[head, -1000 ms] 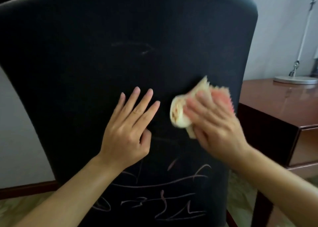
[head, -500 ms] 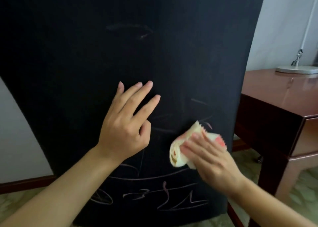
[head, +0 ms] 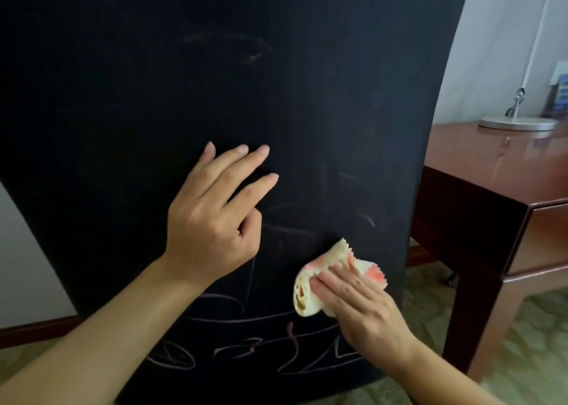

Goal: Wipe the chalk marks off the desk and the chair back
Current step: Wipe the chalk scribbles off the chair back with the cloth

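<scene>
Chalk marks (head: 255,347) sit bright along the bottom of the black chair back (head: 153,97), with only faint smears higher up. Right hand (head: 365,309) presses a crumpled cream-and-pink cloth (head: 310,288) flat against the fabric just above those lines, fingers (head: 330,283) together on top of it. Left hand (head: 212,217) braces the chair back, fingers spread. Reddish wooden counter (head: 491,165) stands to the right, carrying a lamp base (head: 518,124).
</scene>
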{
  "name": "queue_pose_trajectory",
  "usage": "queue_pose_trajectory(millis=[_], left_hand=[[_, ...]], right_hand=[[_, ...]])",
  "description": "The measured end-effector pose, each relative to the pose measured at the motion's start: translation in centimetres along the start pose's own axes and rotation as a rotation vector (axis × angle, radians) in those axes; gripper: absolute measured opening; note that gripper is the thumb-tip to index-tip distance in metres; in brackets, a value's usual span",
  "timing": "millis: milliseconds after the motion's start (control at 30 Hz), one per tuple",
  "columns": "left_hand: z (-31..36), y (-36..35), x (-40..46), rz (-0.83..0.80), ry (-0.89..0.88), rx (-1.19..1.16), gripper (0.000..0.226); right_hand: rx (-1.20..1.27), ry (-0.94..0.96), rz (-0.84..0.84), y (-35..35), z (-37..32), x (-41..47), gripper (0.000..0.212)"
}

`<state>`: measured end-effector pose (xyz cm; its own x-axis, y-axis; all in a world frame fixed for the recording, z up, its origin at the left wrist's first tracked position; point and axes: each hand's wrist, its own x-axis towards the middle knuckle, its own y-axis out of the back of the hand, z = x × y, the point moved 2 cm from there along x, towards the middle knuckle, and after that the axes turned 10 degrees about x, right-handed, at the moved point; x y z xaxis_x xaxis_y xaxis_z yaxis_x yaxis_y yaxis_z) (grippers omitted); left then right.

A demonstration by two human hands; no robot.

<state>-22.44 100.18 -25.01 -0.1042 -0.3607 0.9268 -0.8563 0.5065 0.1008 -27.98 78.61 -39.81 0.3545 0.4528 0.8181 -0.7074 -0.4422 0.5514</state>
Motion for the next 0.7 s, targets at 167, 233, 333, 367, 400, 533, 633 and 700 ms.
queue_pose_trajectory(millis=[167,233,333,367,400,533,633,700], left_hand=[[0.1,0.1,0.0,0.001,0.004,-0.015,0.040],[0.1,0.0,0.1,0.000,0.009,-0.022,0.039],[0.2,-0.1,0.4,-0.002,0.010,-0.033,0.038],[0.4,-0.1,0.4,0.000,0.006,-0.031,0.038],[0.5,-0.1,0.3,0.000,0.002,-0.030,0.038],[0.9,0.1,0.6,-0.027,-0.022,-0.044,0.038],[1.1,0.3,1.0,-0.048,-0.022,-0.062,0.037],[1.4,0.5,1.3,-0.042,-0.019,-0.068,0.036]], right_hand=[[-0.045,-0.014,0.266,4.5,3.5,7.0,0.027],[-0.112,-0.047,0.428,6.8,5.1,10.3,0.025],[-0.157,-0.090,0.522,6.8,4.9,10.9,0.022],[-0.142,-0.111,0.509,6.2,4.3,9.9,0.021],[-0.122,-0.128,0.474,5.3,3.5,8.3,0.019],[-0.105,-0.154,0.251,3.0,1.0,1.9,0.017],[-0.088,-0.182,0.264,4.1,1.7,2.3,0.014],[-0.104,-0.246,0.349,5.7,3.1,4.7,0.012]])
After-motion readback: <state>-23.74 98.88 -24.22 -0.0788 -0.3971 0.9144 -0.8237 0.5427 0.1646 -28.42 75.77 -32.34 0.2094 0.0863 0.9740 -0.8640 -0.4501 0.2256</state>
